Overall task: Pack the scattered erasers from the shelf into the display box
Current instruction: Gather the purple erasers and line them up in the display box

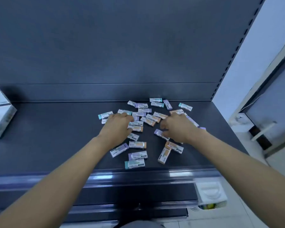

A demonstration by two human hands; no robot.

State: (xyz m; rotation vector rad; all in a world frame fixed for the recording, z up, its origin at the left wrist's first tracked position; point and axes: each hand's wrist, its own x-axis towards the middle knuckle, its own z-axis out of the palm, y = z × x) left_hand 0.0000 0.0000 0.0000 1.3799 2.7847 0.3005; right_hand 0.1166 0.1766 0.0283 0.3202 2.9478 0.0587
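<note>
Loads of little erasers [137, 155] in paper sleeves (purple, orange, teal) are scattered over the dark shelf [56, 137], mostly right of the middle, running from the back edge almost to the front lip. The display box [0, 116] is way over at the shelf's left edge, well apart from the pile.

Both hands are in the mess. The left hand [118, 125] lies palm-down on a few erasers with its fingers fairly straight, thumb just beside an orange eraser [136, 128]. The right hand [179, 127] is curled, with thumb and fingertips right at a purple eraser [158, 132]. Can't tell if it's actually pinching it, too blurry.
</note>
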